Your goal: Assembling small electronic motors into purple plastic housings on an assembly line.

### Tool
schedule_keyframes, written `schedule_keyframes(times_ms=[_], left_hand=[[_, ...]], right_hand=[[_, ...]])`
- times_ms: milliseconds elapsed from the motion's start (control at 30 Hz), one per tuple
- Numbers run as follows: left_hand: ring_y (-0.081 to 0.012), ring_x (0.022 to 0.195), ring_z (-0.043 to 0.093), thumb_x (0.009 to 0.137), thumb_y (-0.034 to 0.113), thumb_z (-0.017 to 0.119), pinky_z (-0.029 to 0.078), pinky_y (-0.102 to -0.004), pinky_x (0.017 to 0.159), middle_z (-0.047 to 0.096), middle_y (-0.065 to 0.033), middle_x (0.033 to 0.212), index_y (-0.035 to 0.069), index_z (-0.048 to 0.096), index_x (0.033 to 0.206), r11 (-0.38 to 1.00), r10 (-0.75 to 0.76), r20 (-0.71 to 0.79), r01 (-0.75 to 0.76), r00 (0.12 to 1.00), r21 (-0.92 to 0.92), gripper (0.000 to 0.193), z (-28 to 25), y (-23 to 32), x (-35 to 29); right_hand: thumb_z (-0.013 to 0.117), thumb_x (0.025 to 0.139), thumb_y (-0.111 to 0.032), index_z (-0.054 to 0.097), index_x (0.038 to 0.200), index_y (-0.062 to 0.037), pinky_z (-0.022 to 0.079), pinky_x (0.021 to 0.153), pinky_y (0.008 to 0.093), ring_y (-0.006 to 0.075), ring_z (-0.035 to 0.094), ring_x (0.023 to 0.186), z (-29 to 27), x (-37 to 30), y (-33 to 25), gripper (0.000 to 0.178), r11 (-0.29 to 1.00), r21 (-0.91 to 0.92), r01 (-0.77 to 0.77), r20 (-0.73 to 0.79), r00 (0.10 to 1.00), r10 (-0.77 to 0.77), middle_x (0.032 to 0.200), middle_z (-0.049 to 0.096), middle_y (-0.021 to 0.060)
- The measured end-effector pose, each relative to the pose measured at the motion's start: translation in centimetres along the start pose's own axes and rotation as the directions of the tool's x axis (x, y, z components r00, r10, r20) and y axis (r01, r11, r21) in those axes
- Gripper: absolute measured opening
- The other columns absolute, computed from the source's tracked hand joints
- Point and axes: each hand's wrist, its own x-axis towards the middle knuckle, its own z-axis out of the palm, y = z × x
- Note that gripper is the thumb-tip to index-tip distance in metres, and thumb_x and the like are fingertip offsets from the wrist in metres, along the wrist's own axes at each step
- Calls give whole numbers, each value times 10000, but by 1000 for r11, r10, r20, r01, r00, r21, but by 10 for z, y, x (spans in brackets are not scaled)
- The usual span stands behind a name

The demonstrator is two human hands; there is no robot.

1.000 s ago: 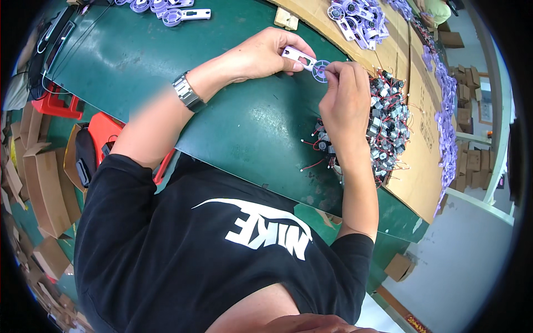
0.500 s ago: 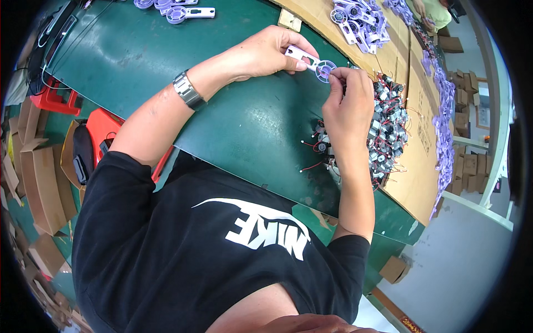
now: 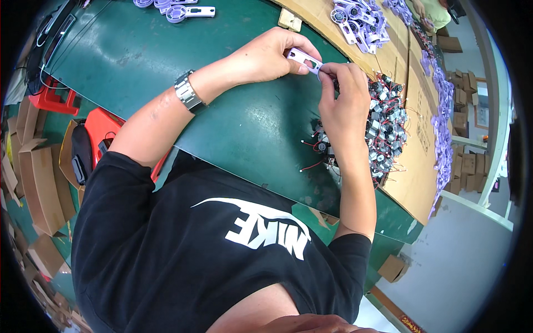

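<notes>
My left hand pinches the long handle end of a purple-and-white plastic housing between thumb and fingers, above the green table. At the housing's other end, my right hand is closed with thumb and fingertips on the round ring, which those fingers now mostly cover. Whether the right fingers also hold a small part there cannot be made out. Just beyond and beside my right wrist lies a heap of small motors with red and dark wires; a few lie loose at its near left edge.
Similar purple housings lie on the green table at the far left. More are piled on the cardboard sheet. A small block sits by its edge. Red stools stand at left. Another person is at far right.
My right hand has moved slightly left and up over the ring, covering what showed before. My left hand keeps its grip on the housing, almost unmoved.
</notes>
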Motion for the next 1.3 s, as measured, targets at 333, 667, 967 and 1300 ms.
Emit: schedule_keyframes(times_ms=[333,667,967,1300], left_hand=[[-105,953,672,942,-10,718,553,-259,868,742,-46,1033,9,716,1215,995,-41,-71,48,997,89,273,0,1,-1],[-93,940,675,954,19,723,544,-258,853,752,-52,1012,12,727,1201,991,-77,-91,86,993,104,247,1,7,-5],[-185,917,741,887,118,786,578,-335,838,783,-121,978,46,776,1159,983,-16,-135,40,991,177,282,3,3,-5],[-176,903,732,891,98,776,571,-322,820,781,-123,980,46,779,1159,991,-55,-135,71,989,110,273,0,4,-6]], right_hand=[[805,793,45,706,1063,-17,568,795,371,252,691,945,-14,8,-8,294,902,298,-313,97,950,298,1048,685,119],[800,815,-72,738,1023,-30,512,796,445,328,617,929,-19,13,-2,221,960,-258,112,48,993,-103,969,664,120],[739,844,11,681,1030,-7,509,800,439,336,632,906,-11,13,3,196,994,84,-71,132,989,60,921,666,144],[802,803,11,705,1051,-24,508,796,397,307,638,902,2,0,21,269,991,109,-77,-34,996,81,931,677,113]])
